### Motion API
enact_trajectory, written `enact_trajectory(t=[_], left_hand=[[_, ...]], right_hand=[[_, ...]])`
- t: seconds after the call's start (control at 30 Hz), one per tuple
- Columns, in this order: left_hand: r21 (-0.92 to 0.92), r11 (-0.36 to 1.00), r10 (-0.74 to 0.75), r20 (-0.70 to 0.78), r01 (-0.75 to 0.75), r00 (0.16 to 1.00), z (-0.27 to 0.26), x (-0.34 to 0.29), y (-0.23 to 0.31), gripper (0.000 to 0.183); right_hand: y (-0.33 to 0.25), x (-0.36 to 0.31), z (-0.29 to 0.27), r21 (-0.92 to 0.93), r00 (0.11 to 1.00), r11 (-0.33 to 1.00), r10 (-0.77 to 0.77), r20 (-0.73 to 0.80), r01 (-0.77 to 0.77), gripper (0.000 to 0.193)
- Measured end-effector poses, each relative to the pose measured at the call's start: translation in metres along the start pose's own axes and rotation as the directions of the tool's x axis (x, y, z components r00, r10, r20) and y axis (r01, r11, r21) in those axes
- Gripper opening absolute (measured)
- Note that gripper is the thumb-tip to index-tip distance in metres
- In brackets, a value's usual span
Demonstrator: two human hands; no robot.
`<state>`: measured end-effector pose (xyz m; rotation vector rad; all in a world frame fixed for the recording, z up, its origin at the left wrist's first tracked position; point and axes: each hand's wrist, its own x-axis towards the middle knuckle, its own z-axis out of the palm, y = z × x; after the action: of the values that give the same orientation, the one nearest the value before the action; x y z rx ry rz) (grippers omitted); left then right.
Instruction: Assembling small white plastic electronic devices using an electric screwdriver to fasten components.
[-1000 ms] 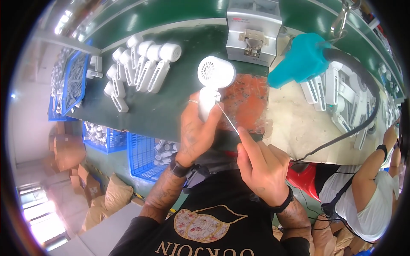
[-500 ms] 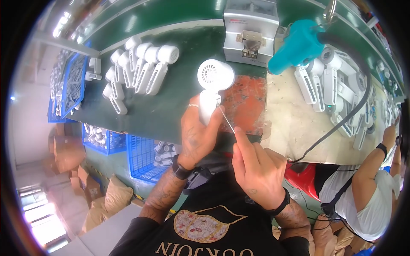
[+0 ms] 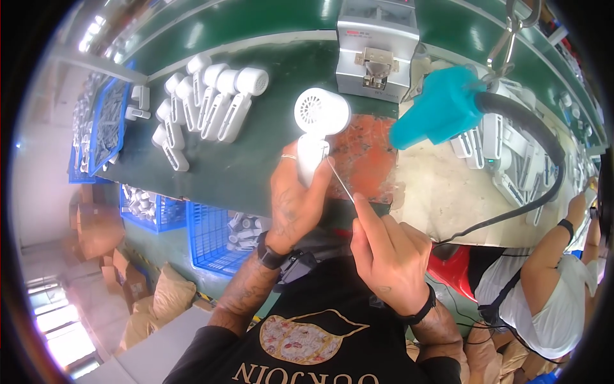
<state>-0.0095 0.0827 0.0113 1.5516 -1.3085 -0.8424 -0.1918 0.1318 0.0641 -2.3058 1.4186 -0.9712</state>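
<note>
Fingers of the left hand (image 3: 295,203) close around the handle of a white plastic handheld fan (image 3: 323,112), the thumb lying along its right side. The fan stands roughly upright in the grasp, in front of the person and over the work table, its round head with the slotted grille uppermost. The right hand (image 3: 393,259) pinches a thin, straight metal rod (image 3: 342,181) that slants up and left to the fan's handle, just under the head; whether its tip sits inside the handle or merely against it is hard to tell.

Behind the fan spreads a dark green tabletop (image 3: 217,169), with a worn orange-red rectangular patch (image 3: 371,153) just to the right. A cluster of similar white fans (image 3: 234,117) lies at the left, well apart from the hands. A silver box-shaped metal machine (image 3: 354,82) stands beyond, and a teal tapered tool (image 3: 441,105) hangs from a metal hook (image 3: 505,51) at the right. Below the table's left edge sits a blue plastic mesh basket (image 3: 208,246) holding white parts.
</note>
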Motion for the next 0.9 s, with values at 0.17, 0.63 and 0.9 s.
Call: enact_trajectory(t=[0.17,0.63,0.9], left_hand=[[0.006,1.0,0.008,0.009,-0.008,1.0,-0.001,0.0006,-0.0022,0.041],[0.069,0.995,0.071,-0.016,-0.07,0.997,0.0047,-0.0018,-0.0021,0.04],[0.069,0.996,0.055,0.001,-0.055,0.998,0.0018,-0.0014,-0.0023,0.042]], right_hand=[[-0.0003,0.0015,-0.0004,0.003,1.0,1.0,-0.009,0.0,0.009,0.04],[-0.0099,0.002,-0.0074,-0.062,0.999,0.998,0.012,0.031,-0.01,0.039],[-0.0082,0.0037,-0.0075,-0.046,1.0,0.999,0.009,0.014,-0.008,0.038]])
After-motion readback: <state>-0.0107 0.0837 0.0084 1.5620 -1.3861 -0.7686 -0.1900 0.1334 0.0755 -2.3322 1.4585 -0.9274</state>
